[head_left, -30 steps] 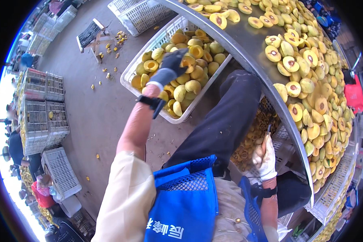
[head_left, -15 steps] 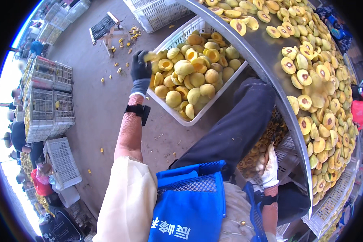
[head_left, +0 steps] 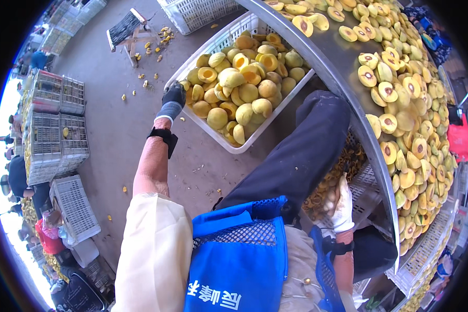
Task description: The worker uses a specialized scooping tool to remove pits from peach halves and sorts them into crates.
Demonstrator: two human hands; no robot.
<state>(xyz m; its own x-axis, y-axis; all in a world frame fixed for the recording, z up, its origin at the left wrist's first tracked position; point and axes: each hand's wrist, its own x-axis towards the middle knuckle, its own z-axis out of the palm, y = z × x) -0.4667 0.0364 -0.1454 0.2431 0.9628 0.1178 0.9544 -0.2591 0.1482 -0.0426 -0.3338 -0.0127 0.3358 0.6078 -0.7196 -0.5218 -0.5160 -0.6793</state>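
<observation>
My left hand (head_left: 173, 97), in a dark glove with a grey cuff, is at the left corner of a white plastic crate (head_left: 208, 128). Its fingers are curled in against the rim, and whatever they may hold is hidden. Yellow peach halves (head_left: 231, 78), several with hollowed centres, fill the crate. Low on the right, under the metal table's edge, my right hand (head_left: 341, 208) wears a white glove. Its fingers are closed around a thin tool with a dark tip (head_left: 346, 166), mostly covered by the hand. Dark and yellow scraps (head_left: 322, 195) lie beside it.
A metal table (head_left: 343, 49) with a raised rim curves along my right, heaped with halved peaches (head_left: 413, 151), many showing pits. My knee (head_left: 325, 112) sits between table and crate. Stacked crates (head_left: 57, 140) stand at left, a small folding stool (head_left: 127, 31) at the back.
My left hand held a yellow peach half above the crate's edge; now no half shows in it, and it has dropped down and left to the rim. My right hand stays low beneath the table.
</observation>
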